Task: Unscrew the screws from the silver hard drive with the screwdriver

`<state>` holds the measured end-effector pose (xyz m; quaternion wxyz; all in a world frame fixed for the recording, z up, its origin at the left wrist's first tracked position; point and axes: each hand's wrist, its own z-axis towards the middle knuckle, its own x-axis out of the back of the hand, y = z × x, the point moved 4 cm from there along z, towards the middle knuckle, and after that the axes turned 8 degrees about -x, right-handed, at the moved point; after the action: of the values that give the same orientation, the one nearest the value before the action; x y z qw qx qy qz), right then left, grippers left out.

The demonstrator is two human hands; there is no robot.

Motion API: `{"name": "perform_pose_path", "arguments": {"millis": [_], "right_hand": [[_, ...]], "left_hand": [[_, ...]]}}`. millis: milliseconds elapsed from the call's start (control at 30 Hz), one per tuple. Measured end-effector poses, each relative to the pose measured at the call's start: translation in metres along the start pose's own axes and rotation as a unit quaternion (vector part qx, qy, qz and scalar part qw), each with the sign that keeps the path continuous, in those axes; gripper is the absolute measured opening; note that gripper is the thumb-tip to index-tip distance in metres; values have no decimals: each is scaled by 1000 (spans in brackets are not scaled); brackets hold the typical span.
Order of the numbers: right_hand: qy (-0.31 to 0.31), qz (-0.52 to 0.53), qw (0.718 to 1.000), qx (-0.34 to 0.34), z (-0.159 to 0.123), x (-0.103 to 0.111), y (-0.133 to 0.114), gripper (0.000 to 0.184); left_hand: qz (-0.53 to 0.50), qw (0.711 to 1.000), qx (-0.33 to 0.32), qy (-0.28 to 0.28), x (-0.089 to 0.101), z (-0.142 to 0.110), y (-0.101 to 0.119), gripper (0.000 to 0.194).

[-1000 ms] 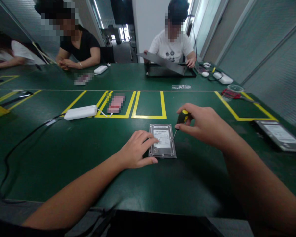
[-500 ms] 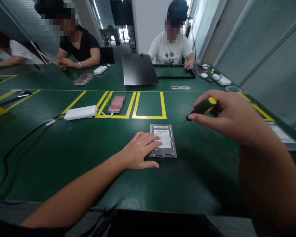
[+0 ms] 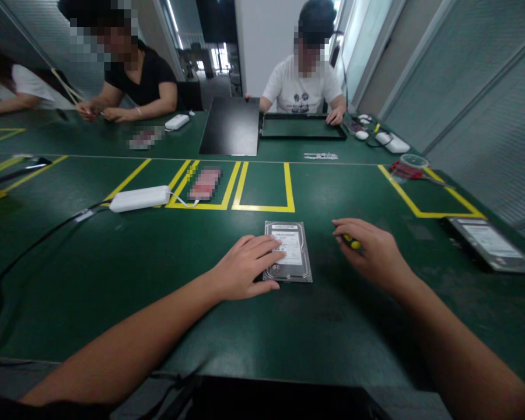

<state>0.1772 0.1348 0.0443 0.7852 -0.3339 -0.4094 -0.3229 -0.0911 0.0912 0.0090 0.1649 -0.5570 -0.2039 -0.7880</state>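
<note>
Towards the middle of the green table (image 3: 289, 332), a hard drive (image 3: 295, 252) lies label up, seemingly whole, cover on. The left hand (image 3: 247, 268) rests across its left side, fingers loosely spread. The right hand (image 3: 370, 251), apart to the right, curls around a screwdriver (image 3: 354, 244), tip hidden; I can't tell what's loosened.

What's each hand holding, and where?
The right hand holds a yellow-and-black screwdriver by its handle; the left hand rests on a flat silver hard drive.
</note>
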Motion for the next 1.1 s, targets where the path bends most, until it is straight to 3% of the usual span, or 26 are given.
{"name": "perform_pose_path", "arguments": {"millis": [167,467,667,1100], "right_hand": [[-44,-57,997,7,-9,-26,3,27],[-85,-174,979,62,-17,-47,-8,32],[-117,-216,966,82,-16,-45,-14,35],[-144,-206,966,62,-16,-38,-14,41]], "left_hand": [[-5,1000,0,-5,-2,0,0,59],[-18,1000,13,-11,-2,2,0,57],[-19,1000,10,-5,-2,2,-1,57],[-29,1000,5,-7,-1,1,-2,59]]}}
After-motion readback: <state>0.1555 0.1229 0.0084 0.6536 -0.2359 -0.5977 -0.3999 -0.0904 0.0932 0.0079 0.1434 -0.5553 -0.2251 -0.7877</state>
